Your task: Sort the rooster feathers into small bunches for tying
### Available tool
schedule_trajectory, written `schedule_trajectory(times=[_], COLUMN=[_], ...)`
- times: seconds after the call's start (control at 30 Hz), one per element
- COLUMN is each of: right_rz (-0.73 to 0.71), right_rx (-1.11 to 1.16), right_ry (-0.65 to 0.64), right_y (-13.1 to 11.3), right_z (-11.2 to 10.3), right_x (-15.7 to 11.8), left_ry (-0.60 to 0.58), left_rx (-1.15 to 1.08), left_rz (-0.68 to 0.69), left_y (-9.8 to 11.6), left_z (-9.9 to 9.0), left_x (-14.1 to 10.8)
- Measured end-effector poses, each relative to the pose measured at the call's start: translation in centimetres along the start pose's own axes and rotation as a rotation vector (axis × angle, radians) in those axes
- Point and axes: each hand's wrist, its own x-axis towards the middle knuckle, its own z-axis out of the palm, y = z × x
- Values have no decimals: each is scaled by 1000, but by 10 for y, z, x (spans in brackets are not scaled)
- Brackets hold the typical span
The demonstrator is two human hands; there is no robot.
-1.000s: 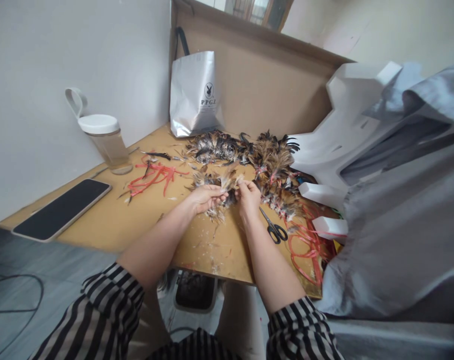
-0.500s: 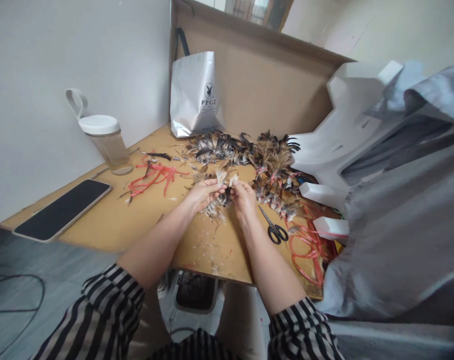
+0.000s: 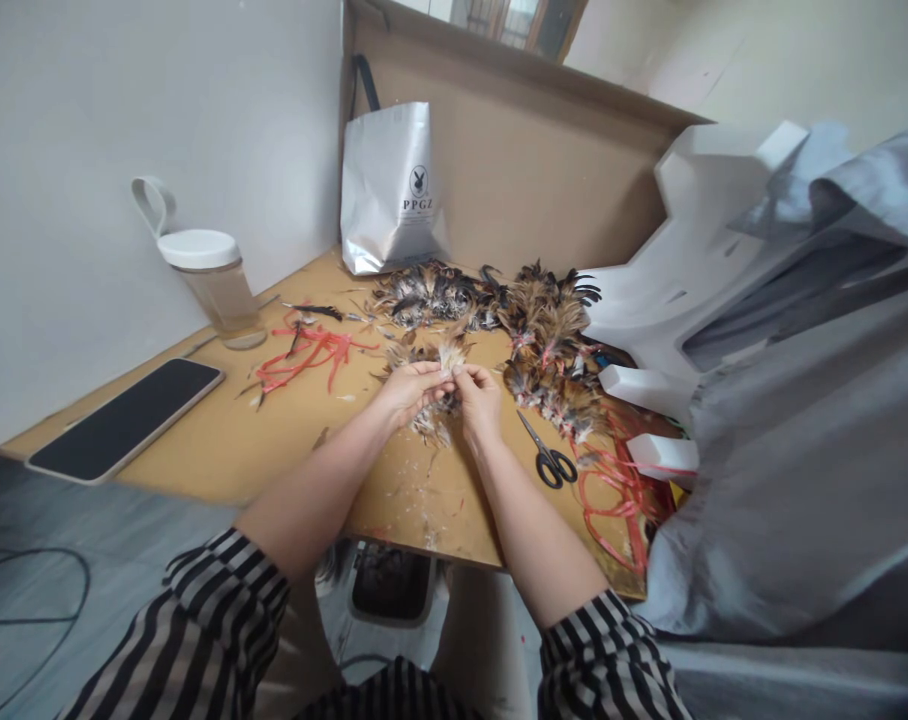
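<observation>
Above the middle of the table, my left hand pinches a small bunch of pale and brown feathers. My right hand meets it from the right, its thumb and fingers closed on the base of the same bunch. Under and behind the hands lies a loose pile of feathers. Farther back is a dark heap of feathers, and tied brown feather bunches lie to its right. Black-handled scissors rest right of my right hand.
A phone, a lidded cup and red strips are on the left. A silver bag stands at the back. More red strips, white foam pieces and grey cloth are on the right.
My right hand has moved slightly left and now touches my left hand. The feathers that it held apart have joined the bunch in my left hand.
</observation>
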Motion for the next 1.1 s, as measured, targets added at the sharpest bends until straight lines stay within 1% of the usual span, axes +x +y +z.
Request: schedule_trajectory(times=[0.1,0.2,0.3,0.4,0.57,0.77,0.9,1.0,1.1], right_rz=[41,126,166,158,131,136,169,139,27], right_rx=[-1,37,65,82,133,126,104,71,-13], right_ry=[-10,-38,-63,-62,-75,-164,-227,-219,-245], right_y=[-2,-5,-4,-1,4,1,0,-1,-2], right_z=[0,-2,-5,-7,-8,-13,-18,-19,-20], right_x=[0,2,5,8,10,11,14,15,14], left_ry=[27,59,36,20,-5,-83,-89,-78,-40], left_rx=[56,121,164,193,212,256,315,263,125], left_rz=[26,70,107,104,60,10,1,-9,-30], left_y=[2,3,1,-1,-2,3,4,4,4], left_z=[2,4,4,2,2,2,3,2,-1], left_x=[-2,-3,-1,0,-2,-7,-10,-9,-5])
